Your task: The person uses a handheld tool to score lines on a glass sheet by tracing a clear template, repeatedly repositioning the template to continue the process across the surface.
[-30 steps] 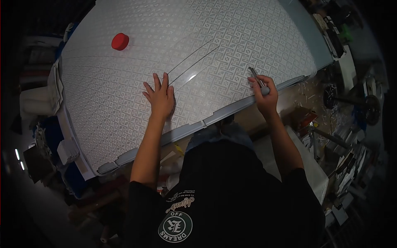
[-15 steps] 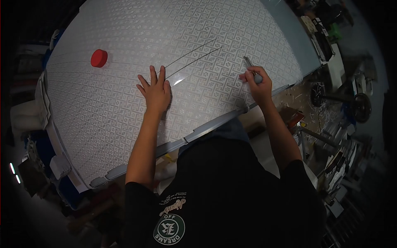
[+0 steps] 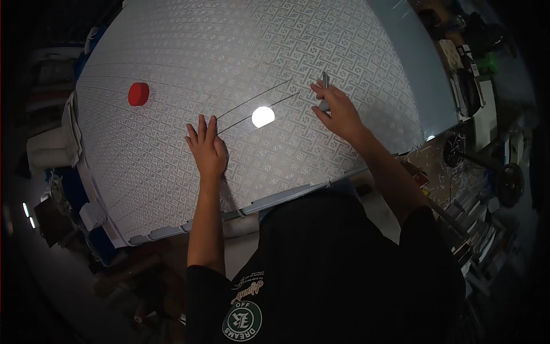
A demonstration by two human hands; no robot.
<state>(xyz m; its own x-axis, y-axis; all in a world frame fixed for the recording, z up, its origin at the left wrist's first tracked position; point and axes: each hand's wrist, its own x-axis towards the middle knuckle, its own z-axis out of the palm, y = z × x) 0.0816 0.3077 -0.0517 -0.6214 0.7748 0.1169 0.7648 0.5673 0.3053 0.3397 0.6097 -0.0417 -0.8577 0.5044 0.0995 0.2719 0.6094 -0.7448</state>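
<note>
Spread before me is a pale patterned sheet with a shiny raised geometric design. My left hand lies open on it, palm down, fingers apart. From those fingertips two thin dark lines run side by side up to the right. My right hand grips a slim metal tool with a rounded grey end, just past the far end of the lines. Its thumb and a finger reach out to the left. The tool's kind cannot be made out. A red round object rests on the sheet, farther left.
A bright glare shines on the sheet beside the lines. The table's metal front edge runs close to my body. A plain grey strip borders the sheet on the right. White rolls stand at the left, and clutter fills the right side.
My right hand has moved left and away from me with the tool, now closer to the ends of the lines. My left hand remains flat on the sheet. The view has shifted.
</note>
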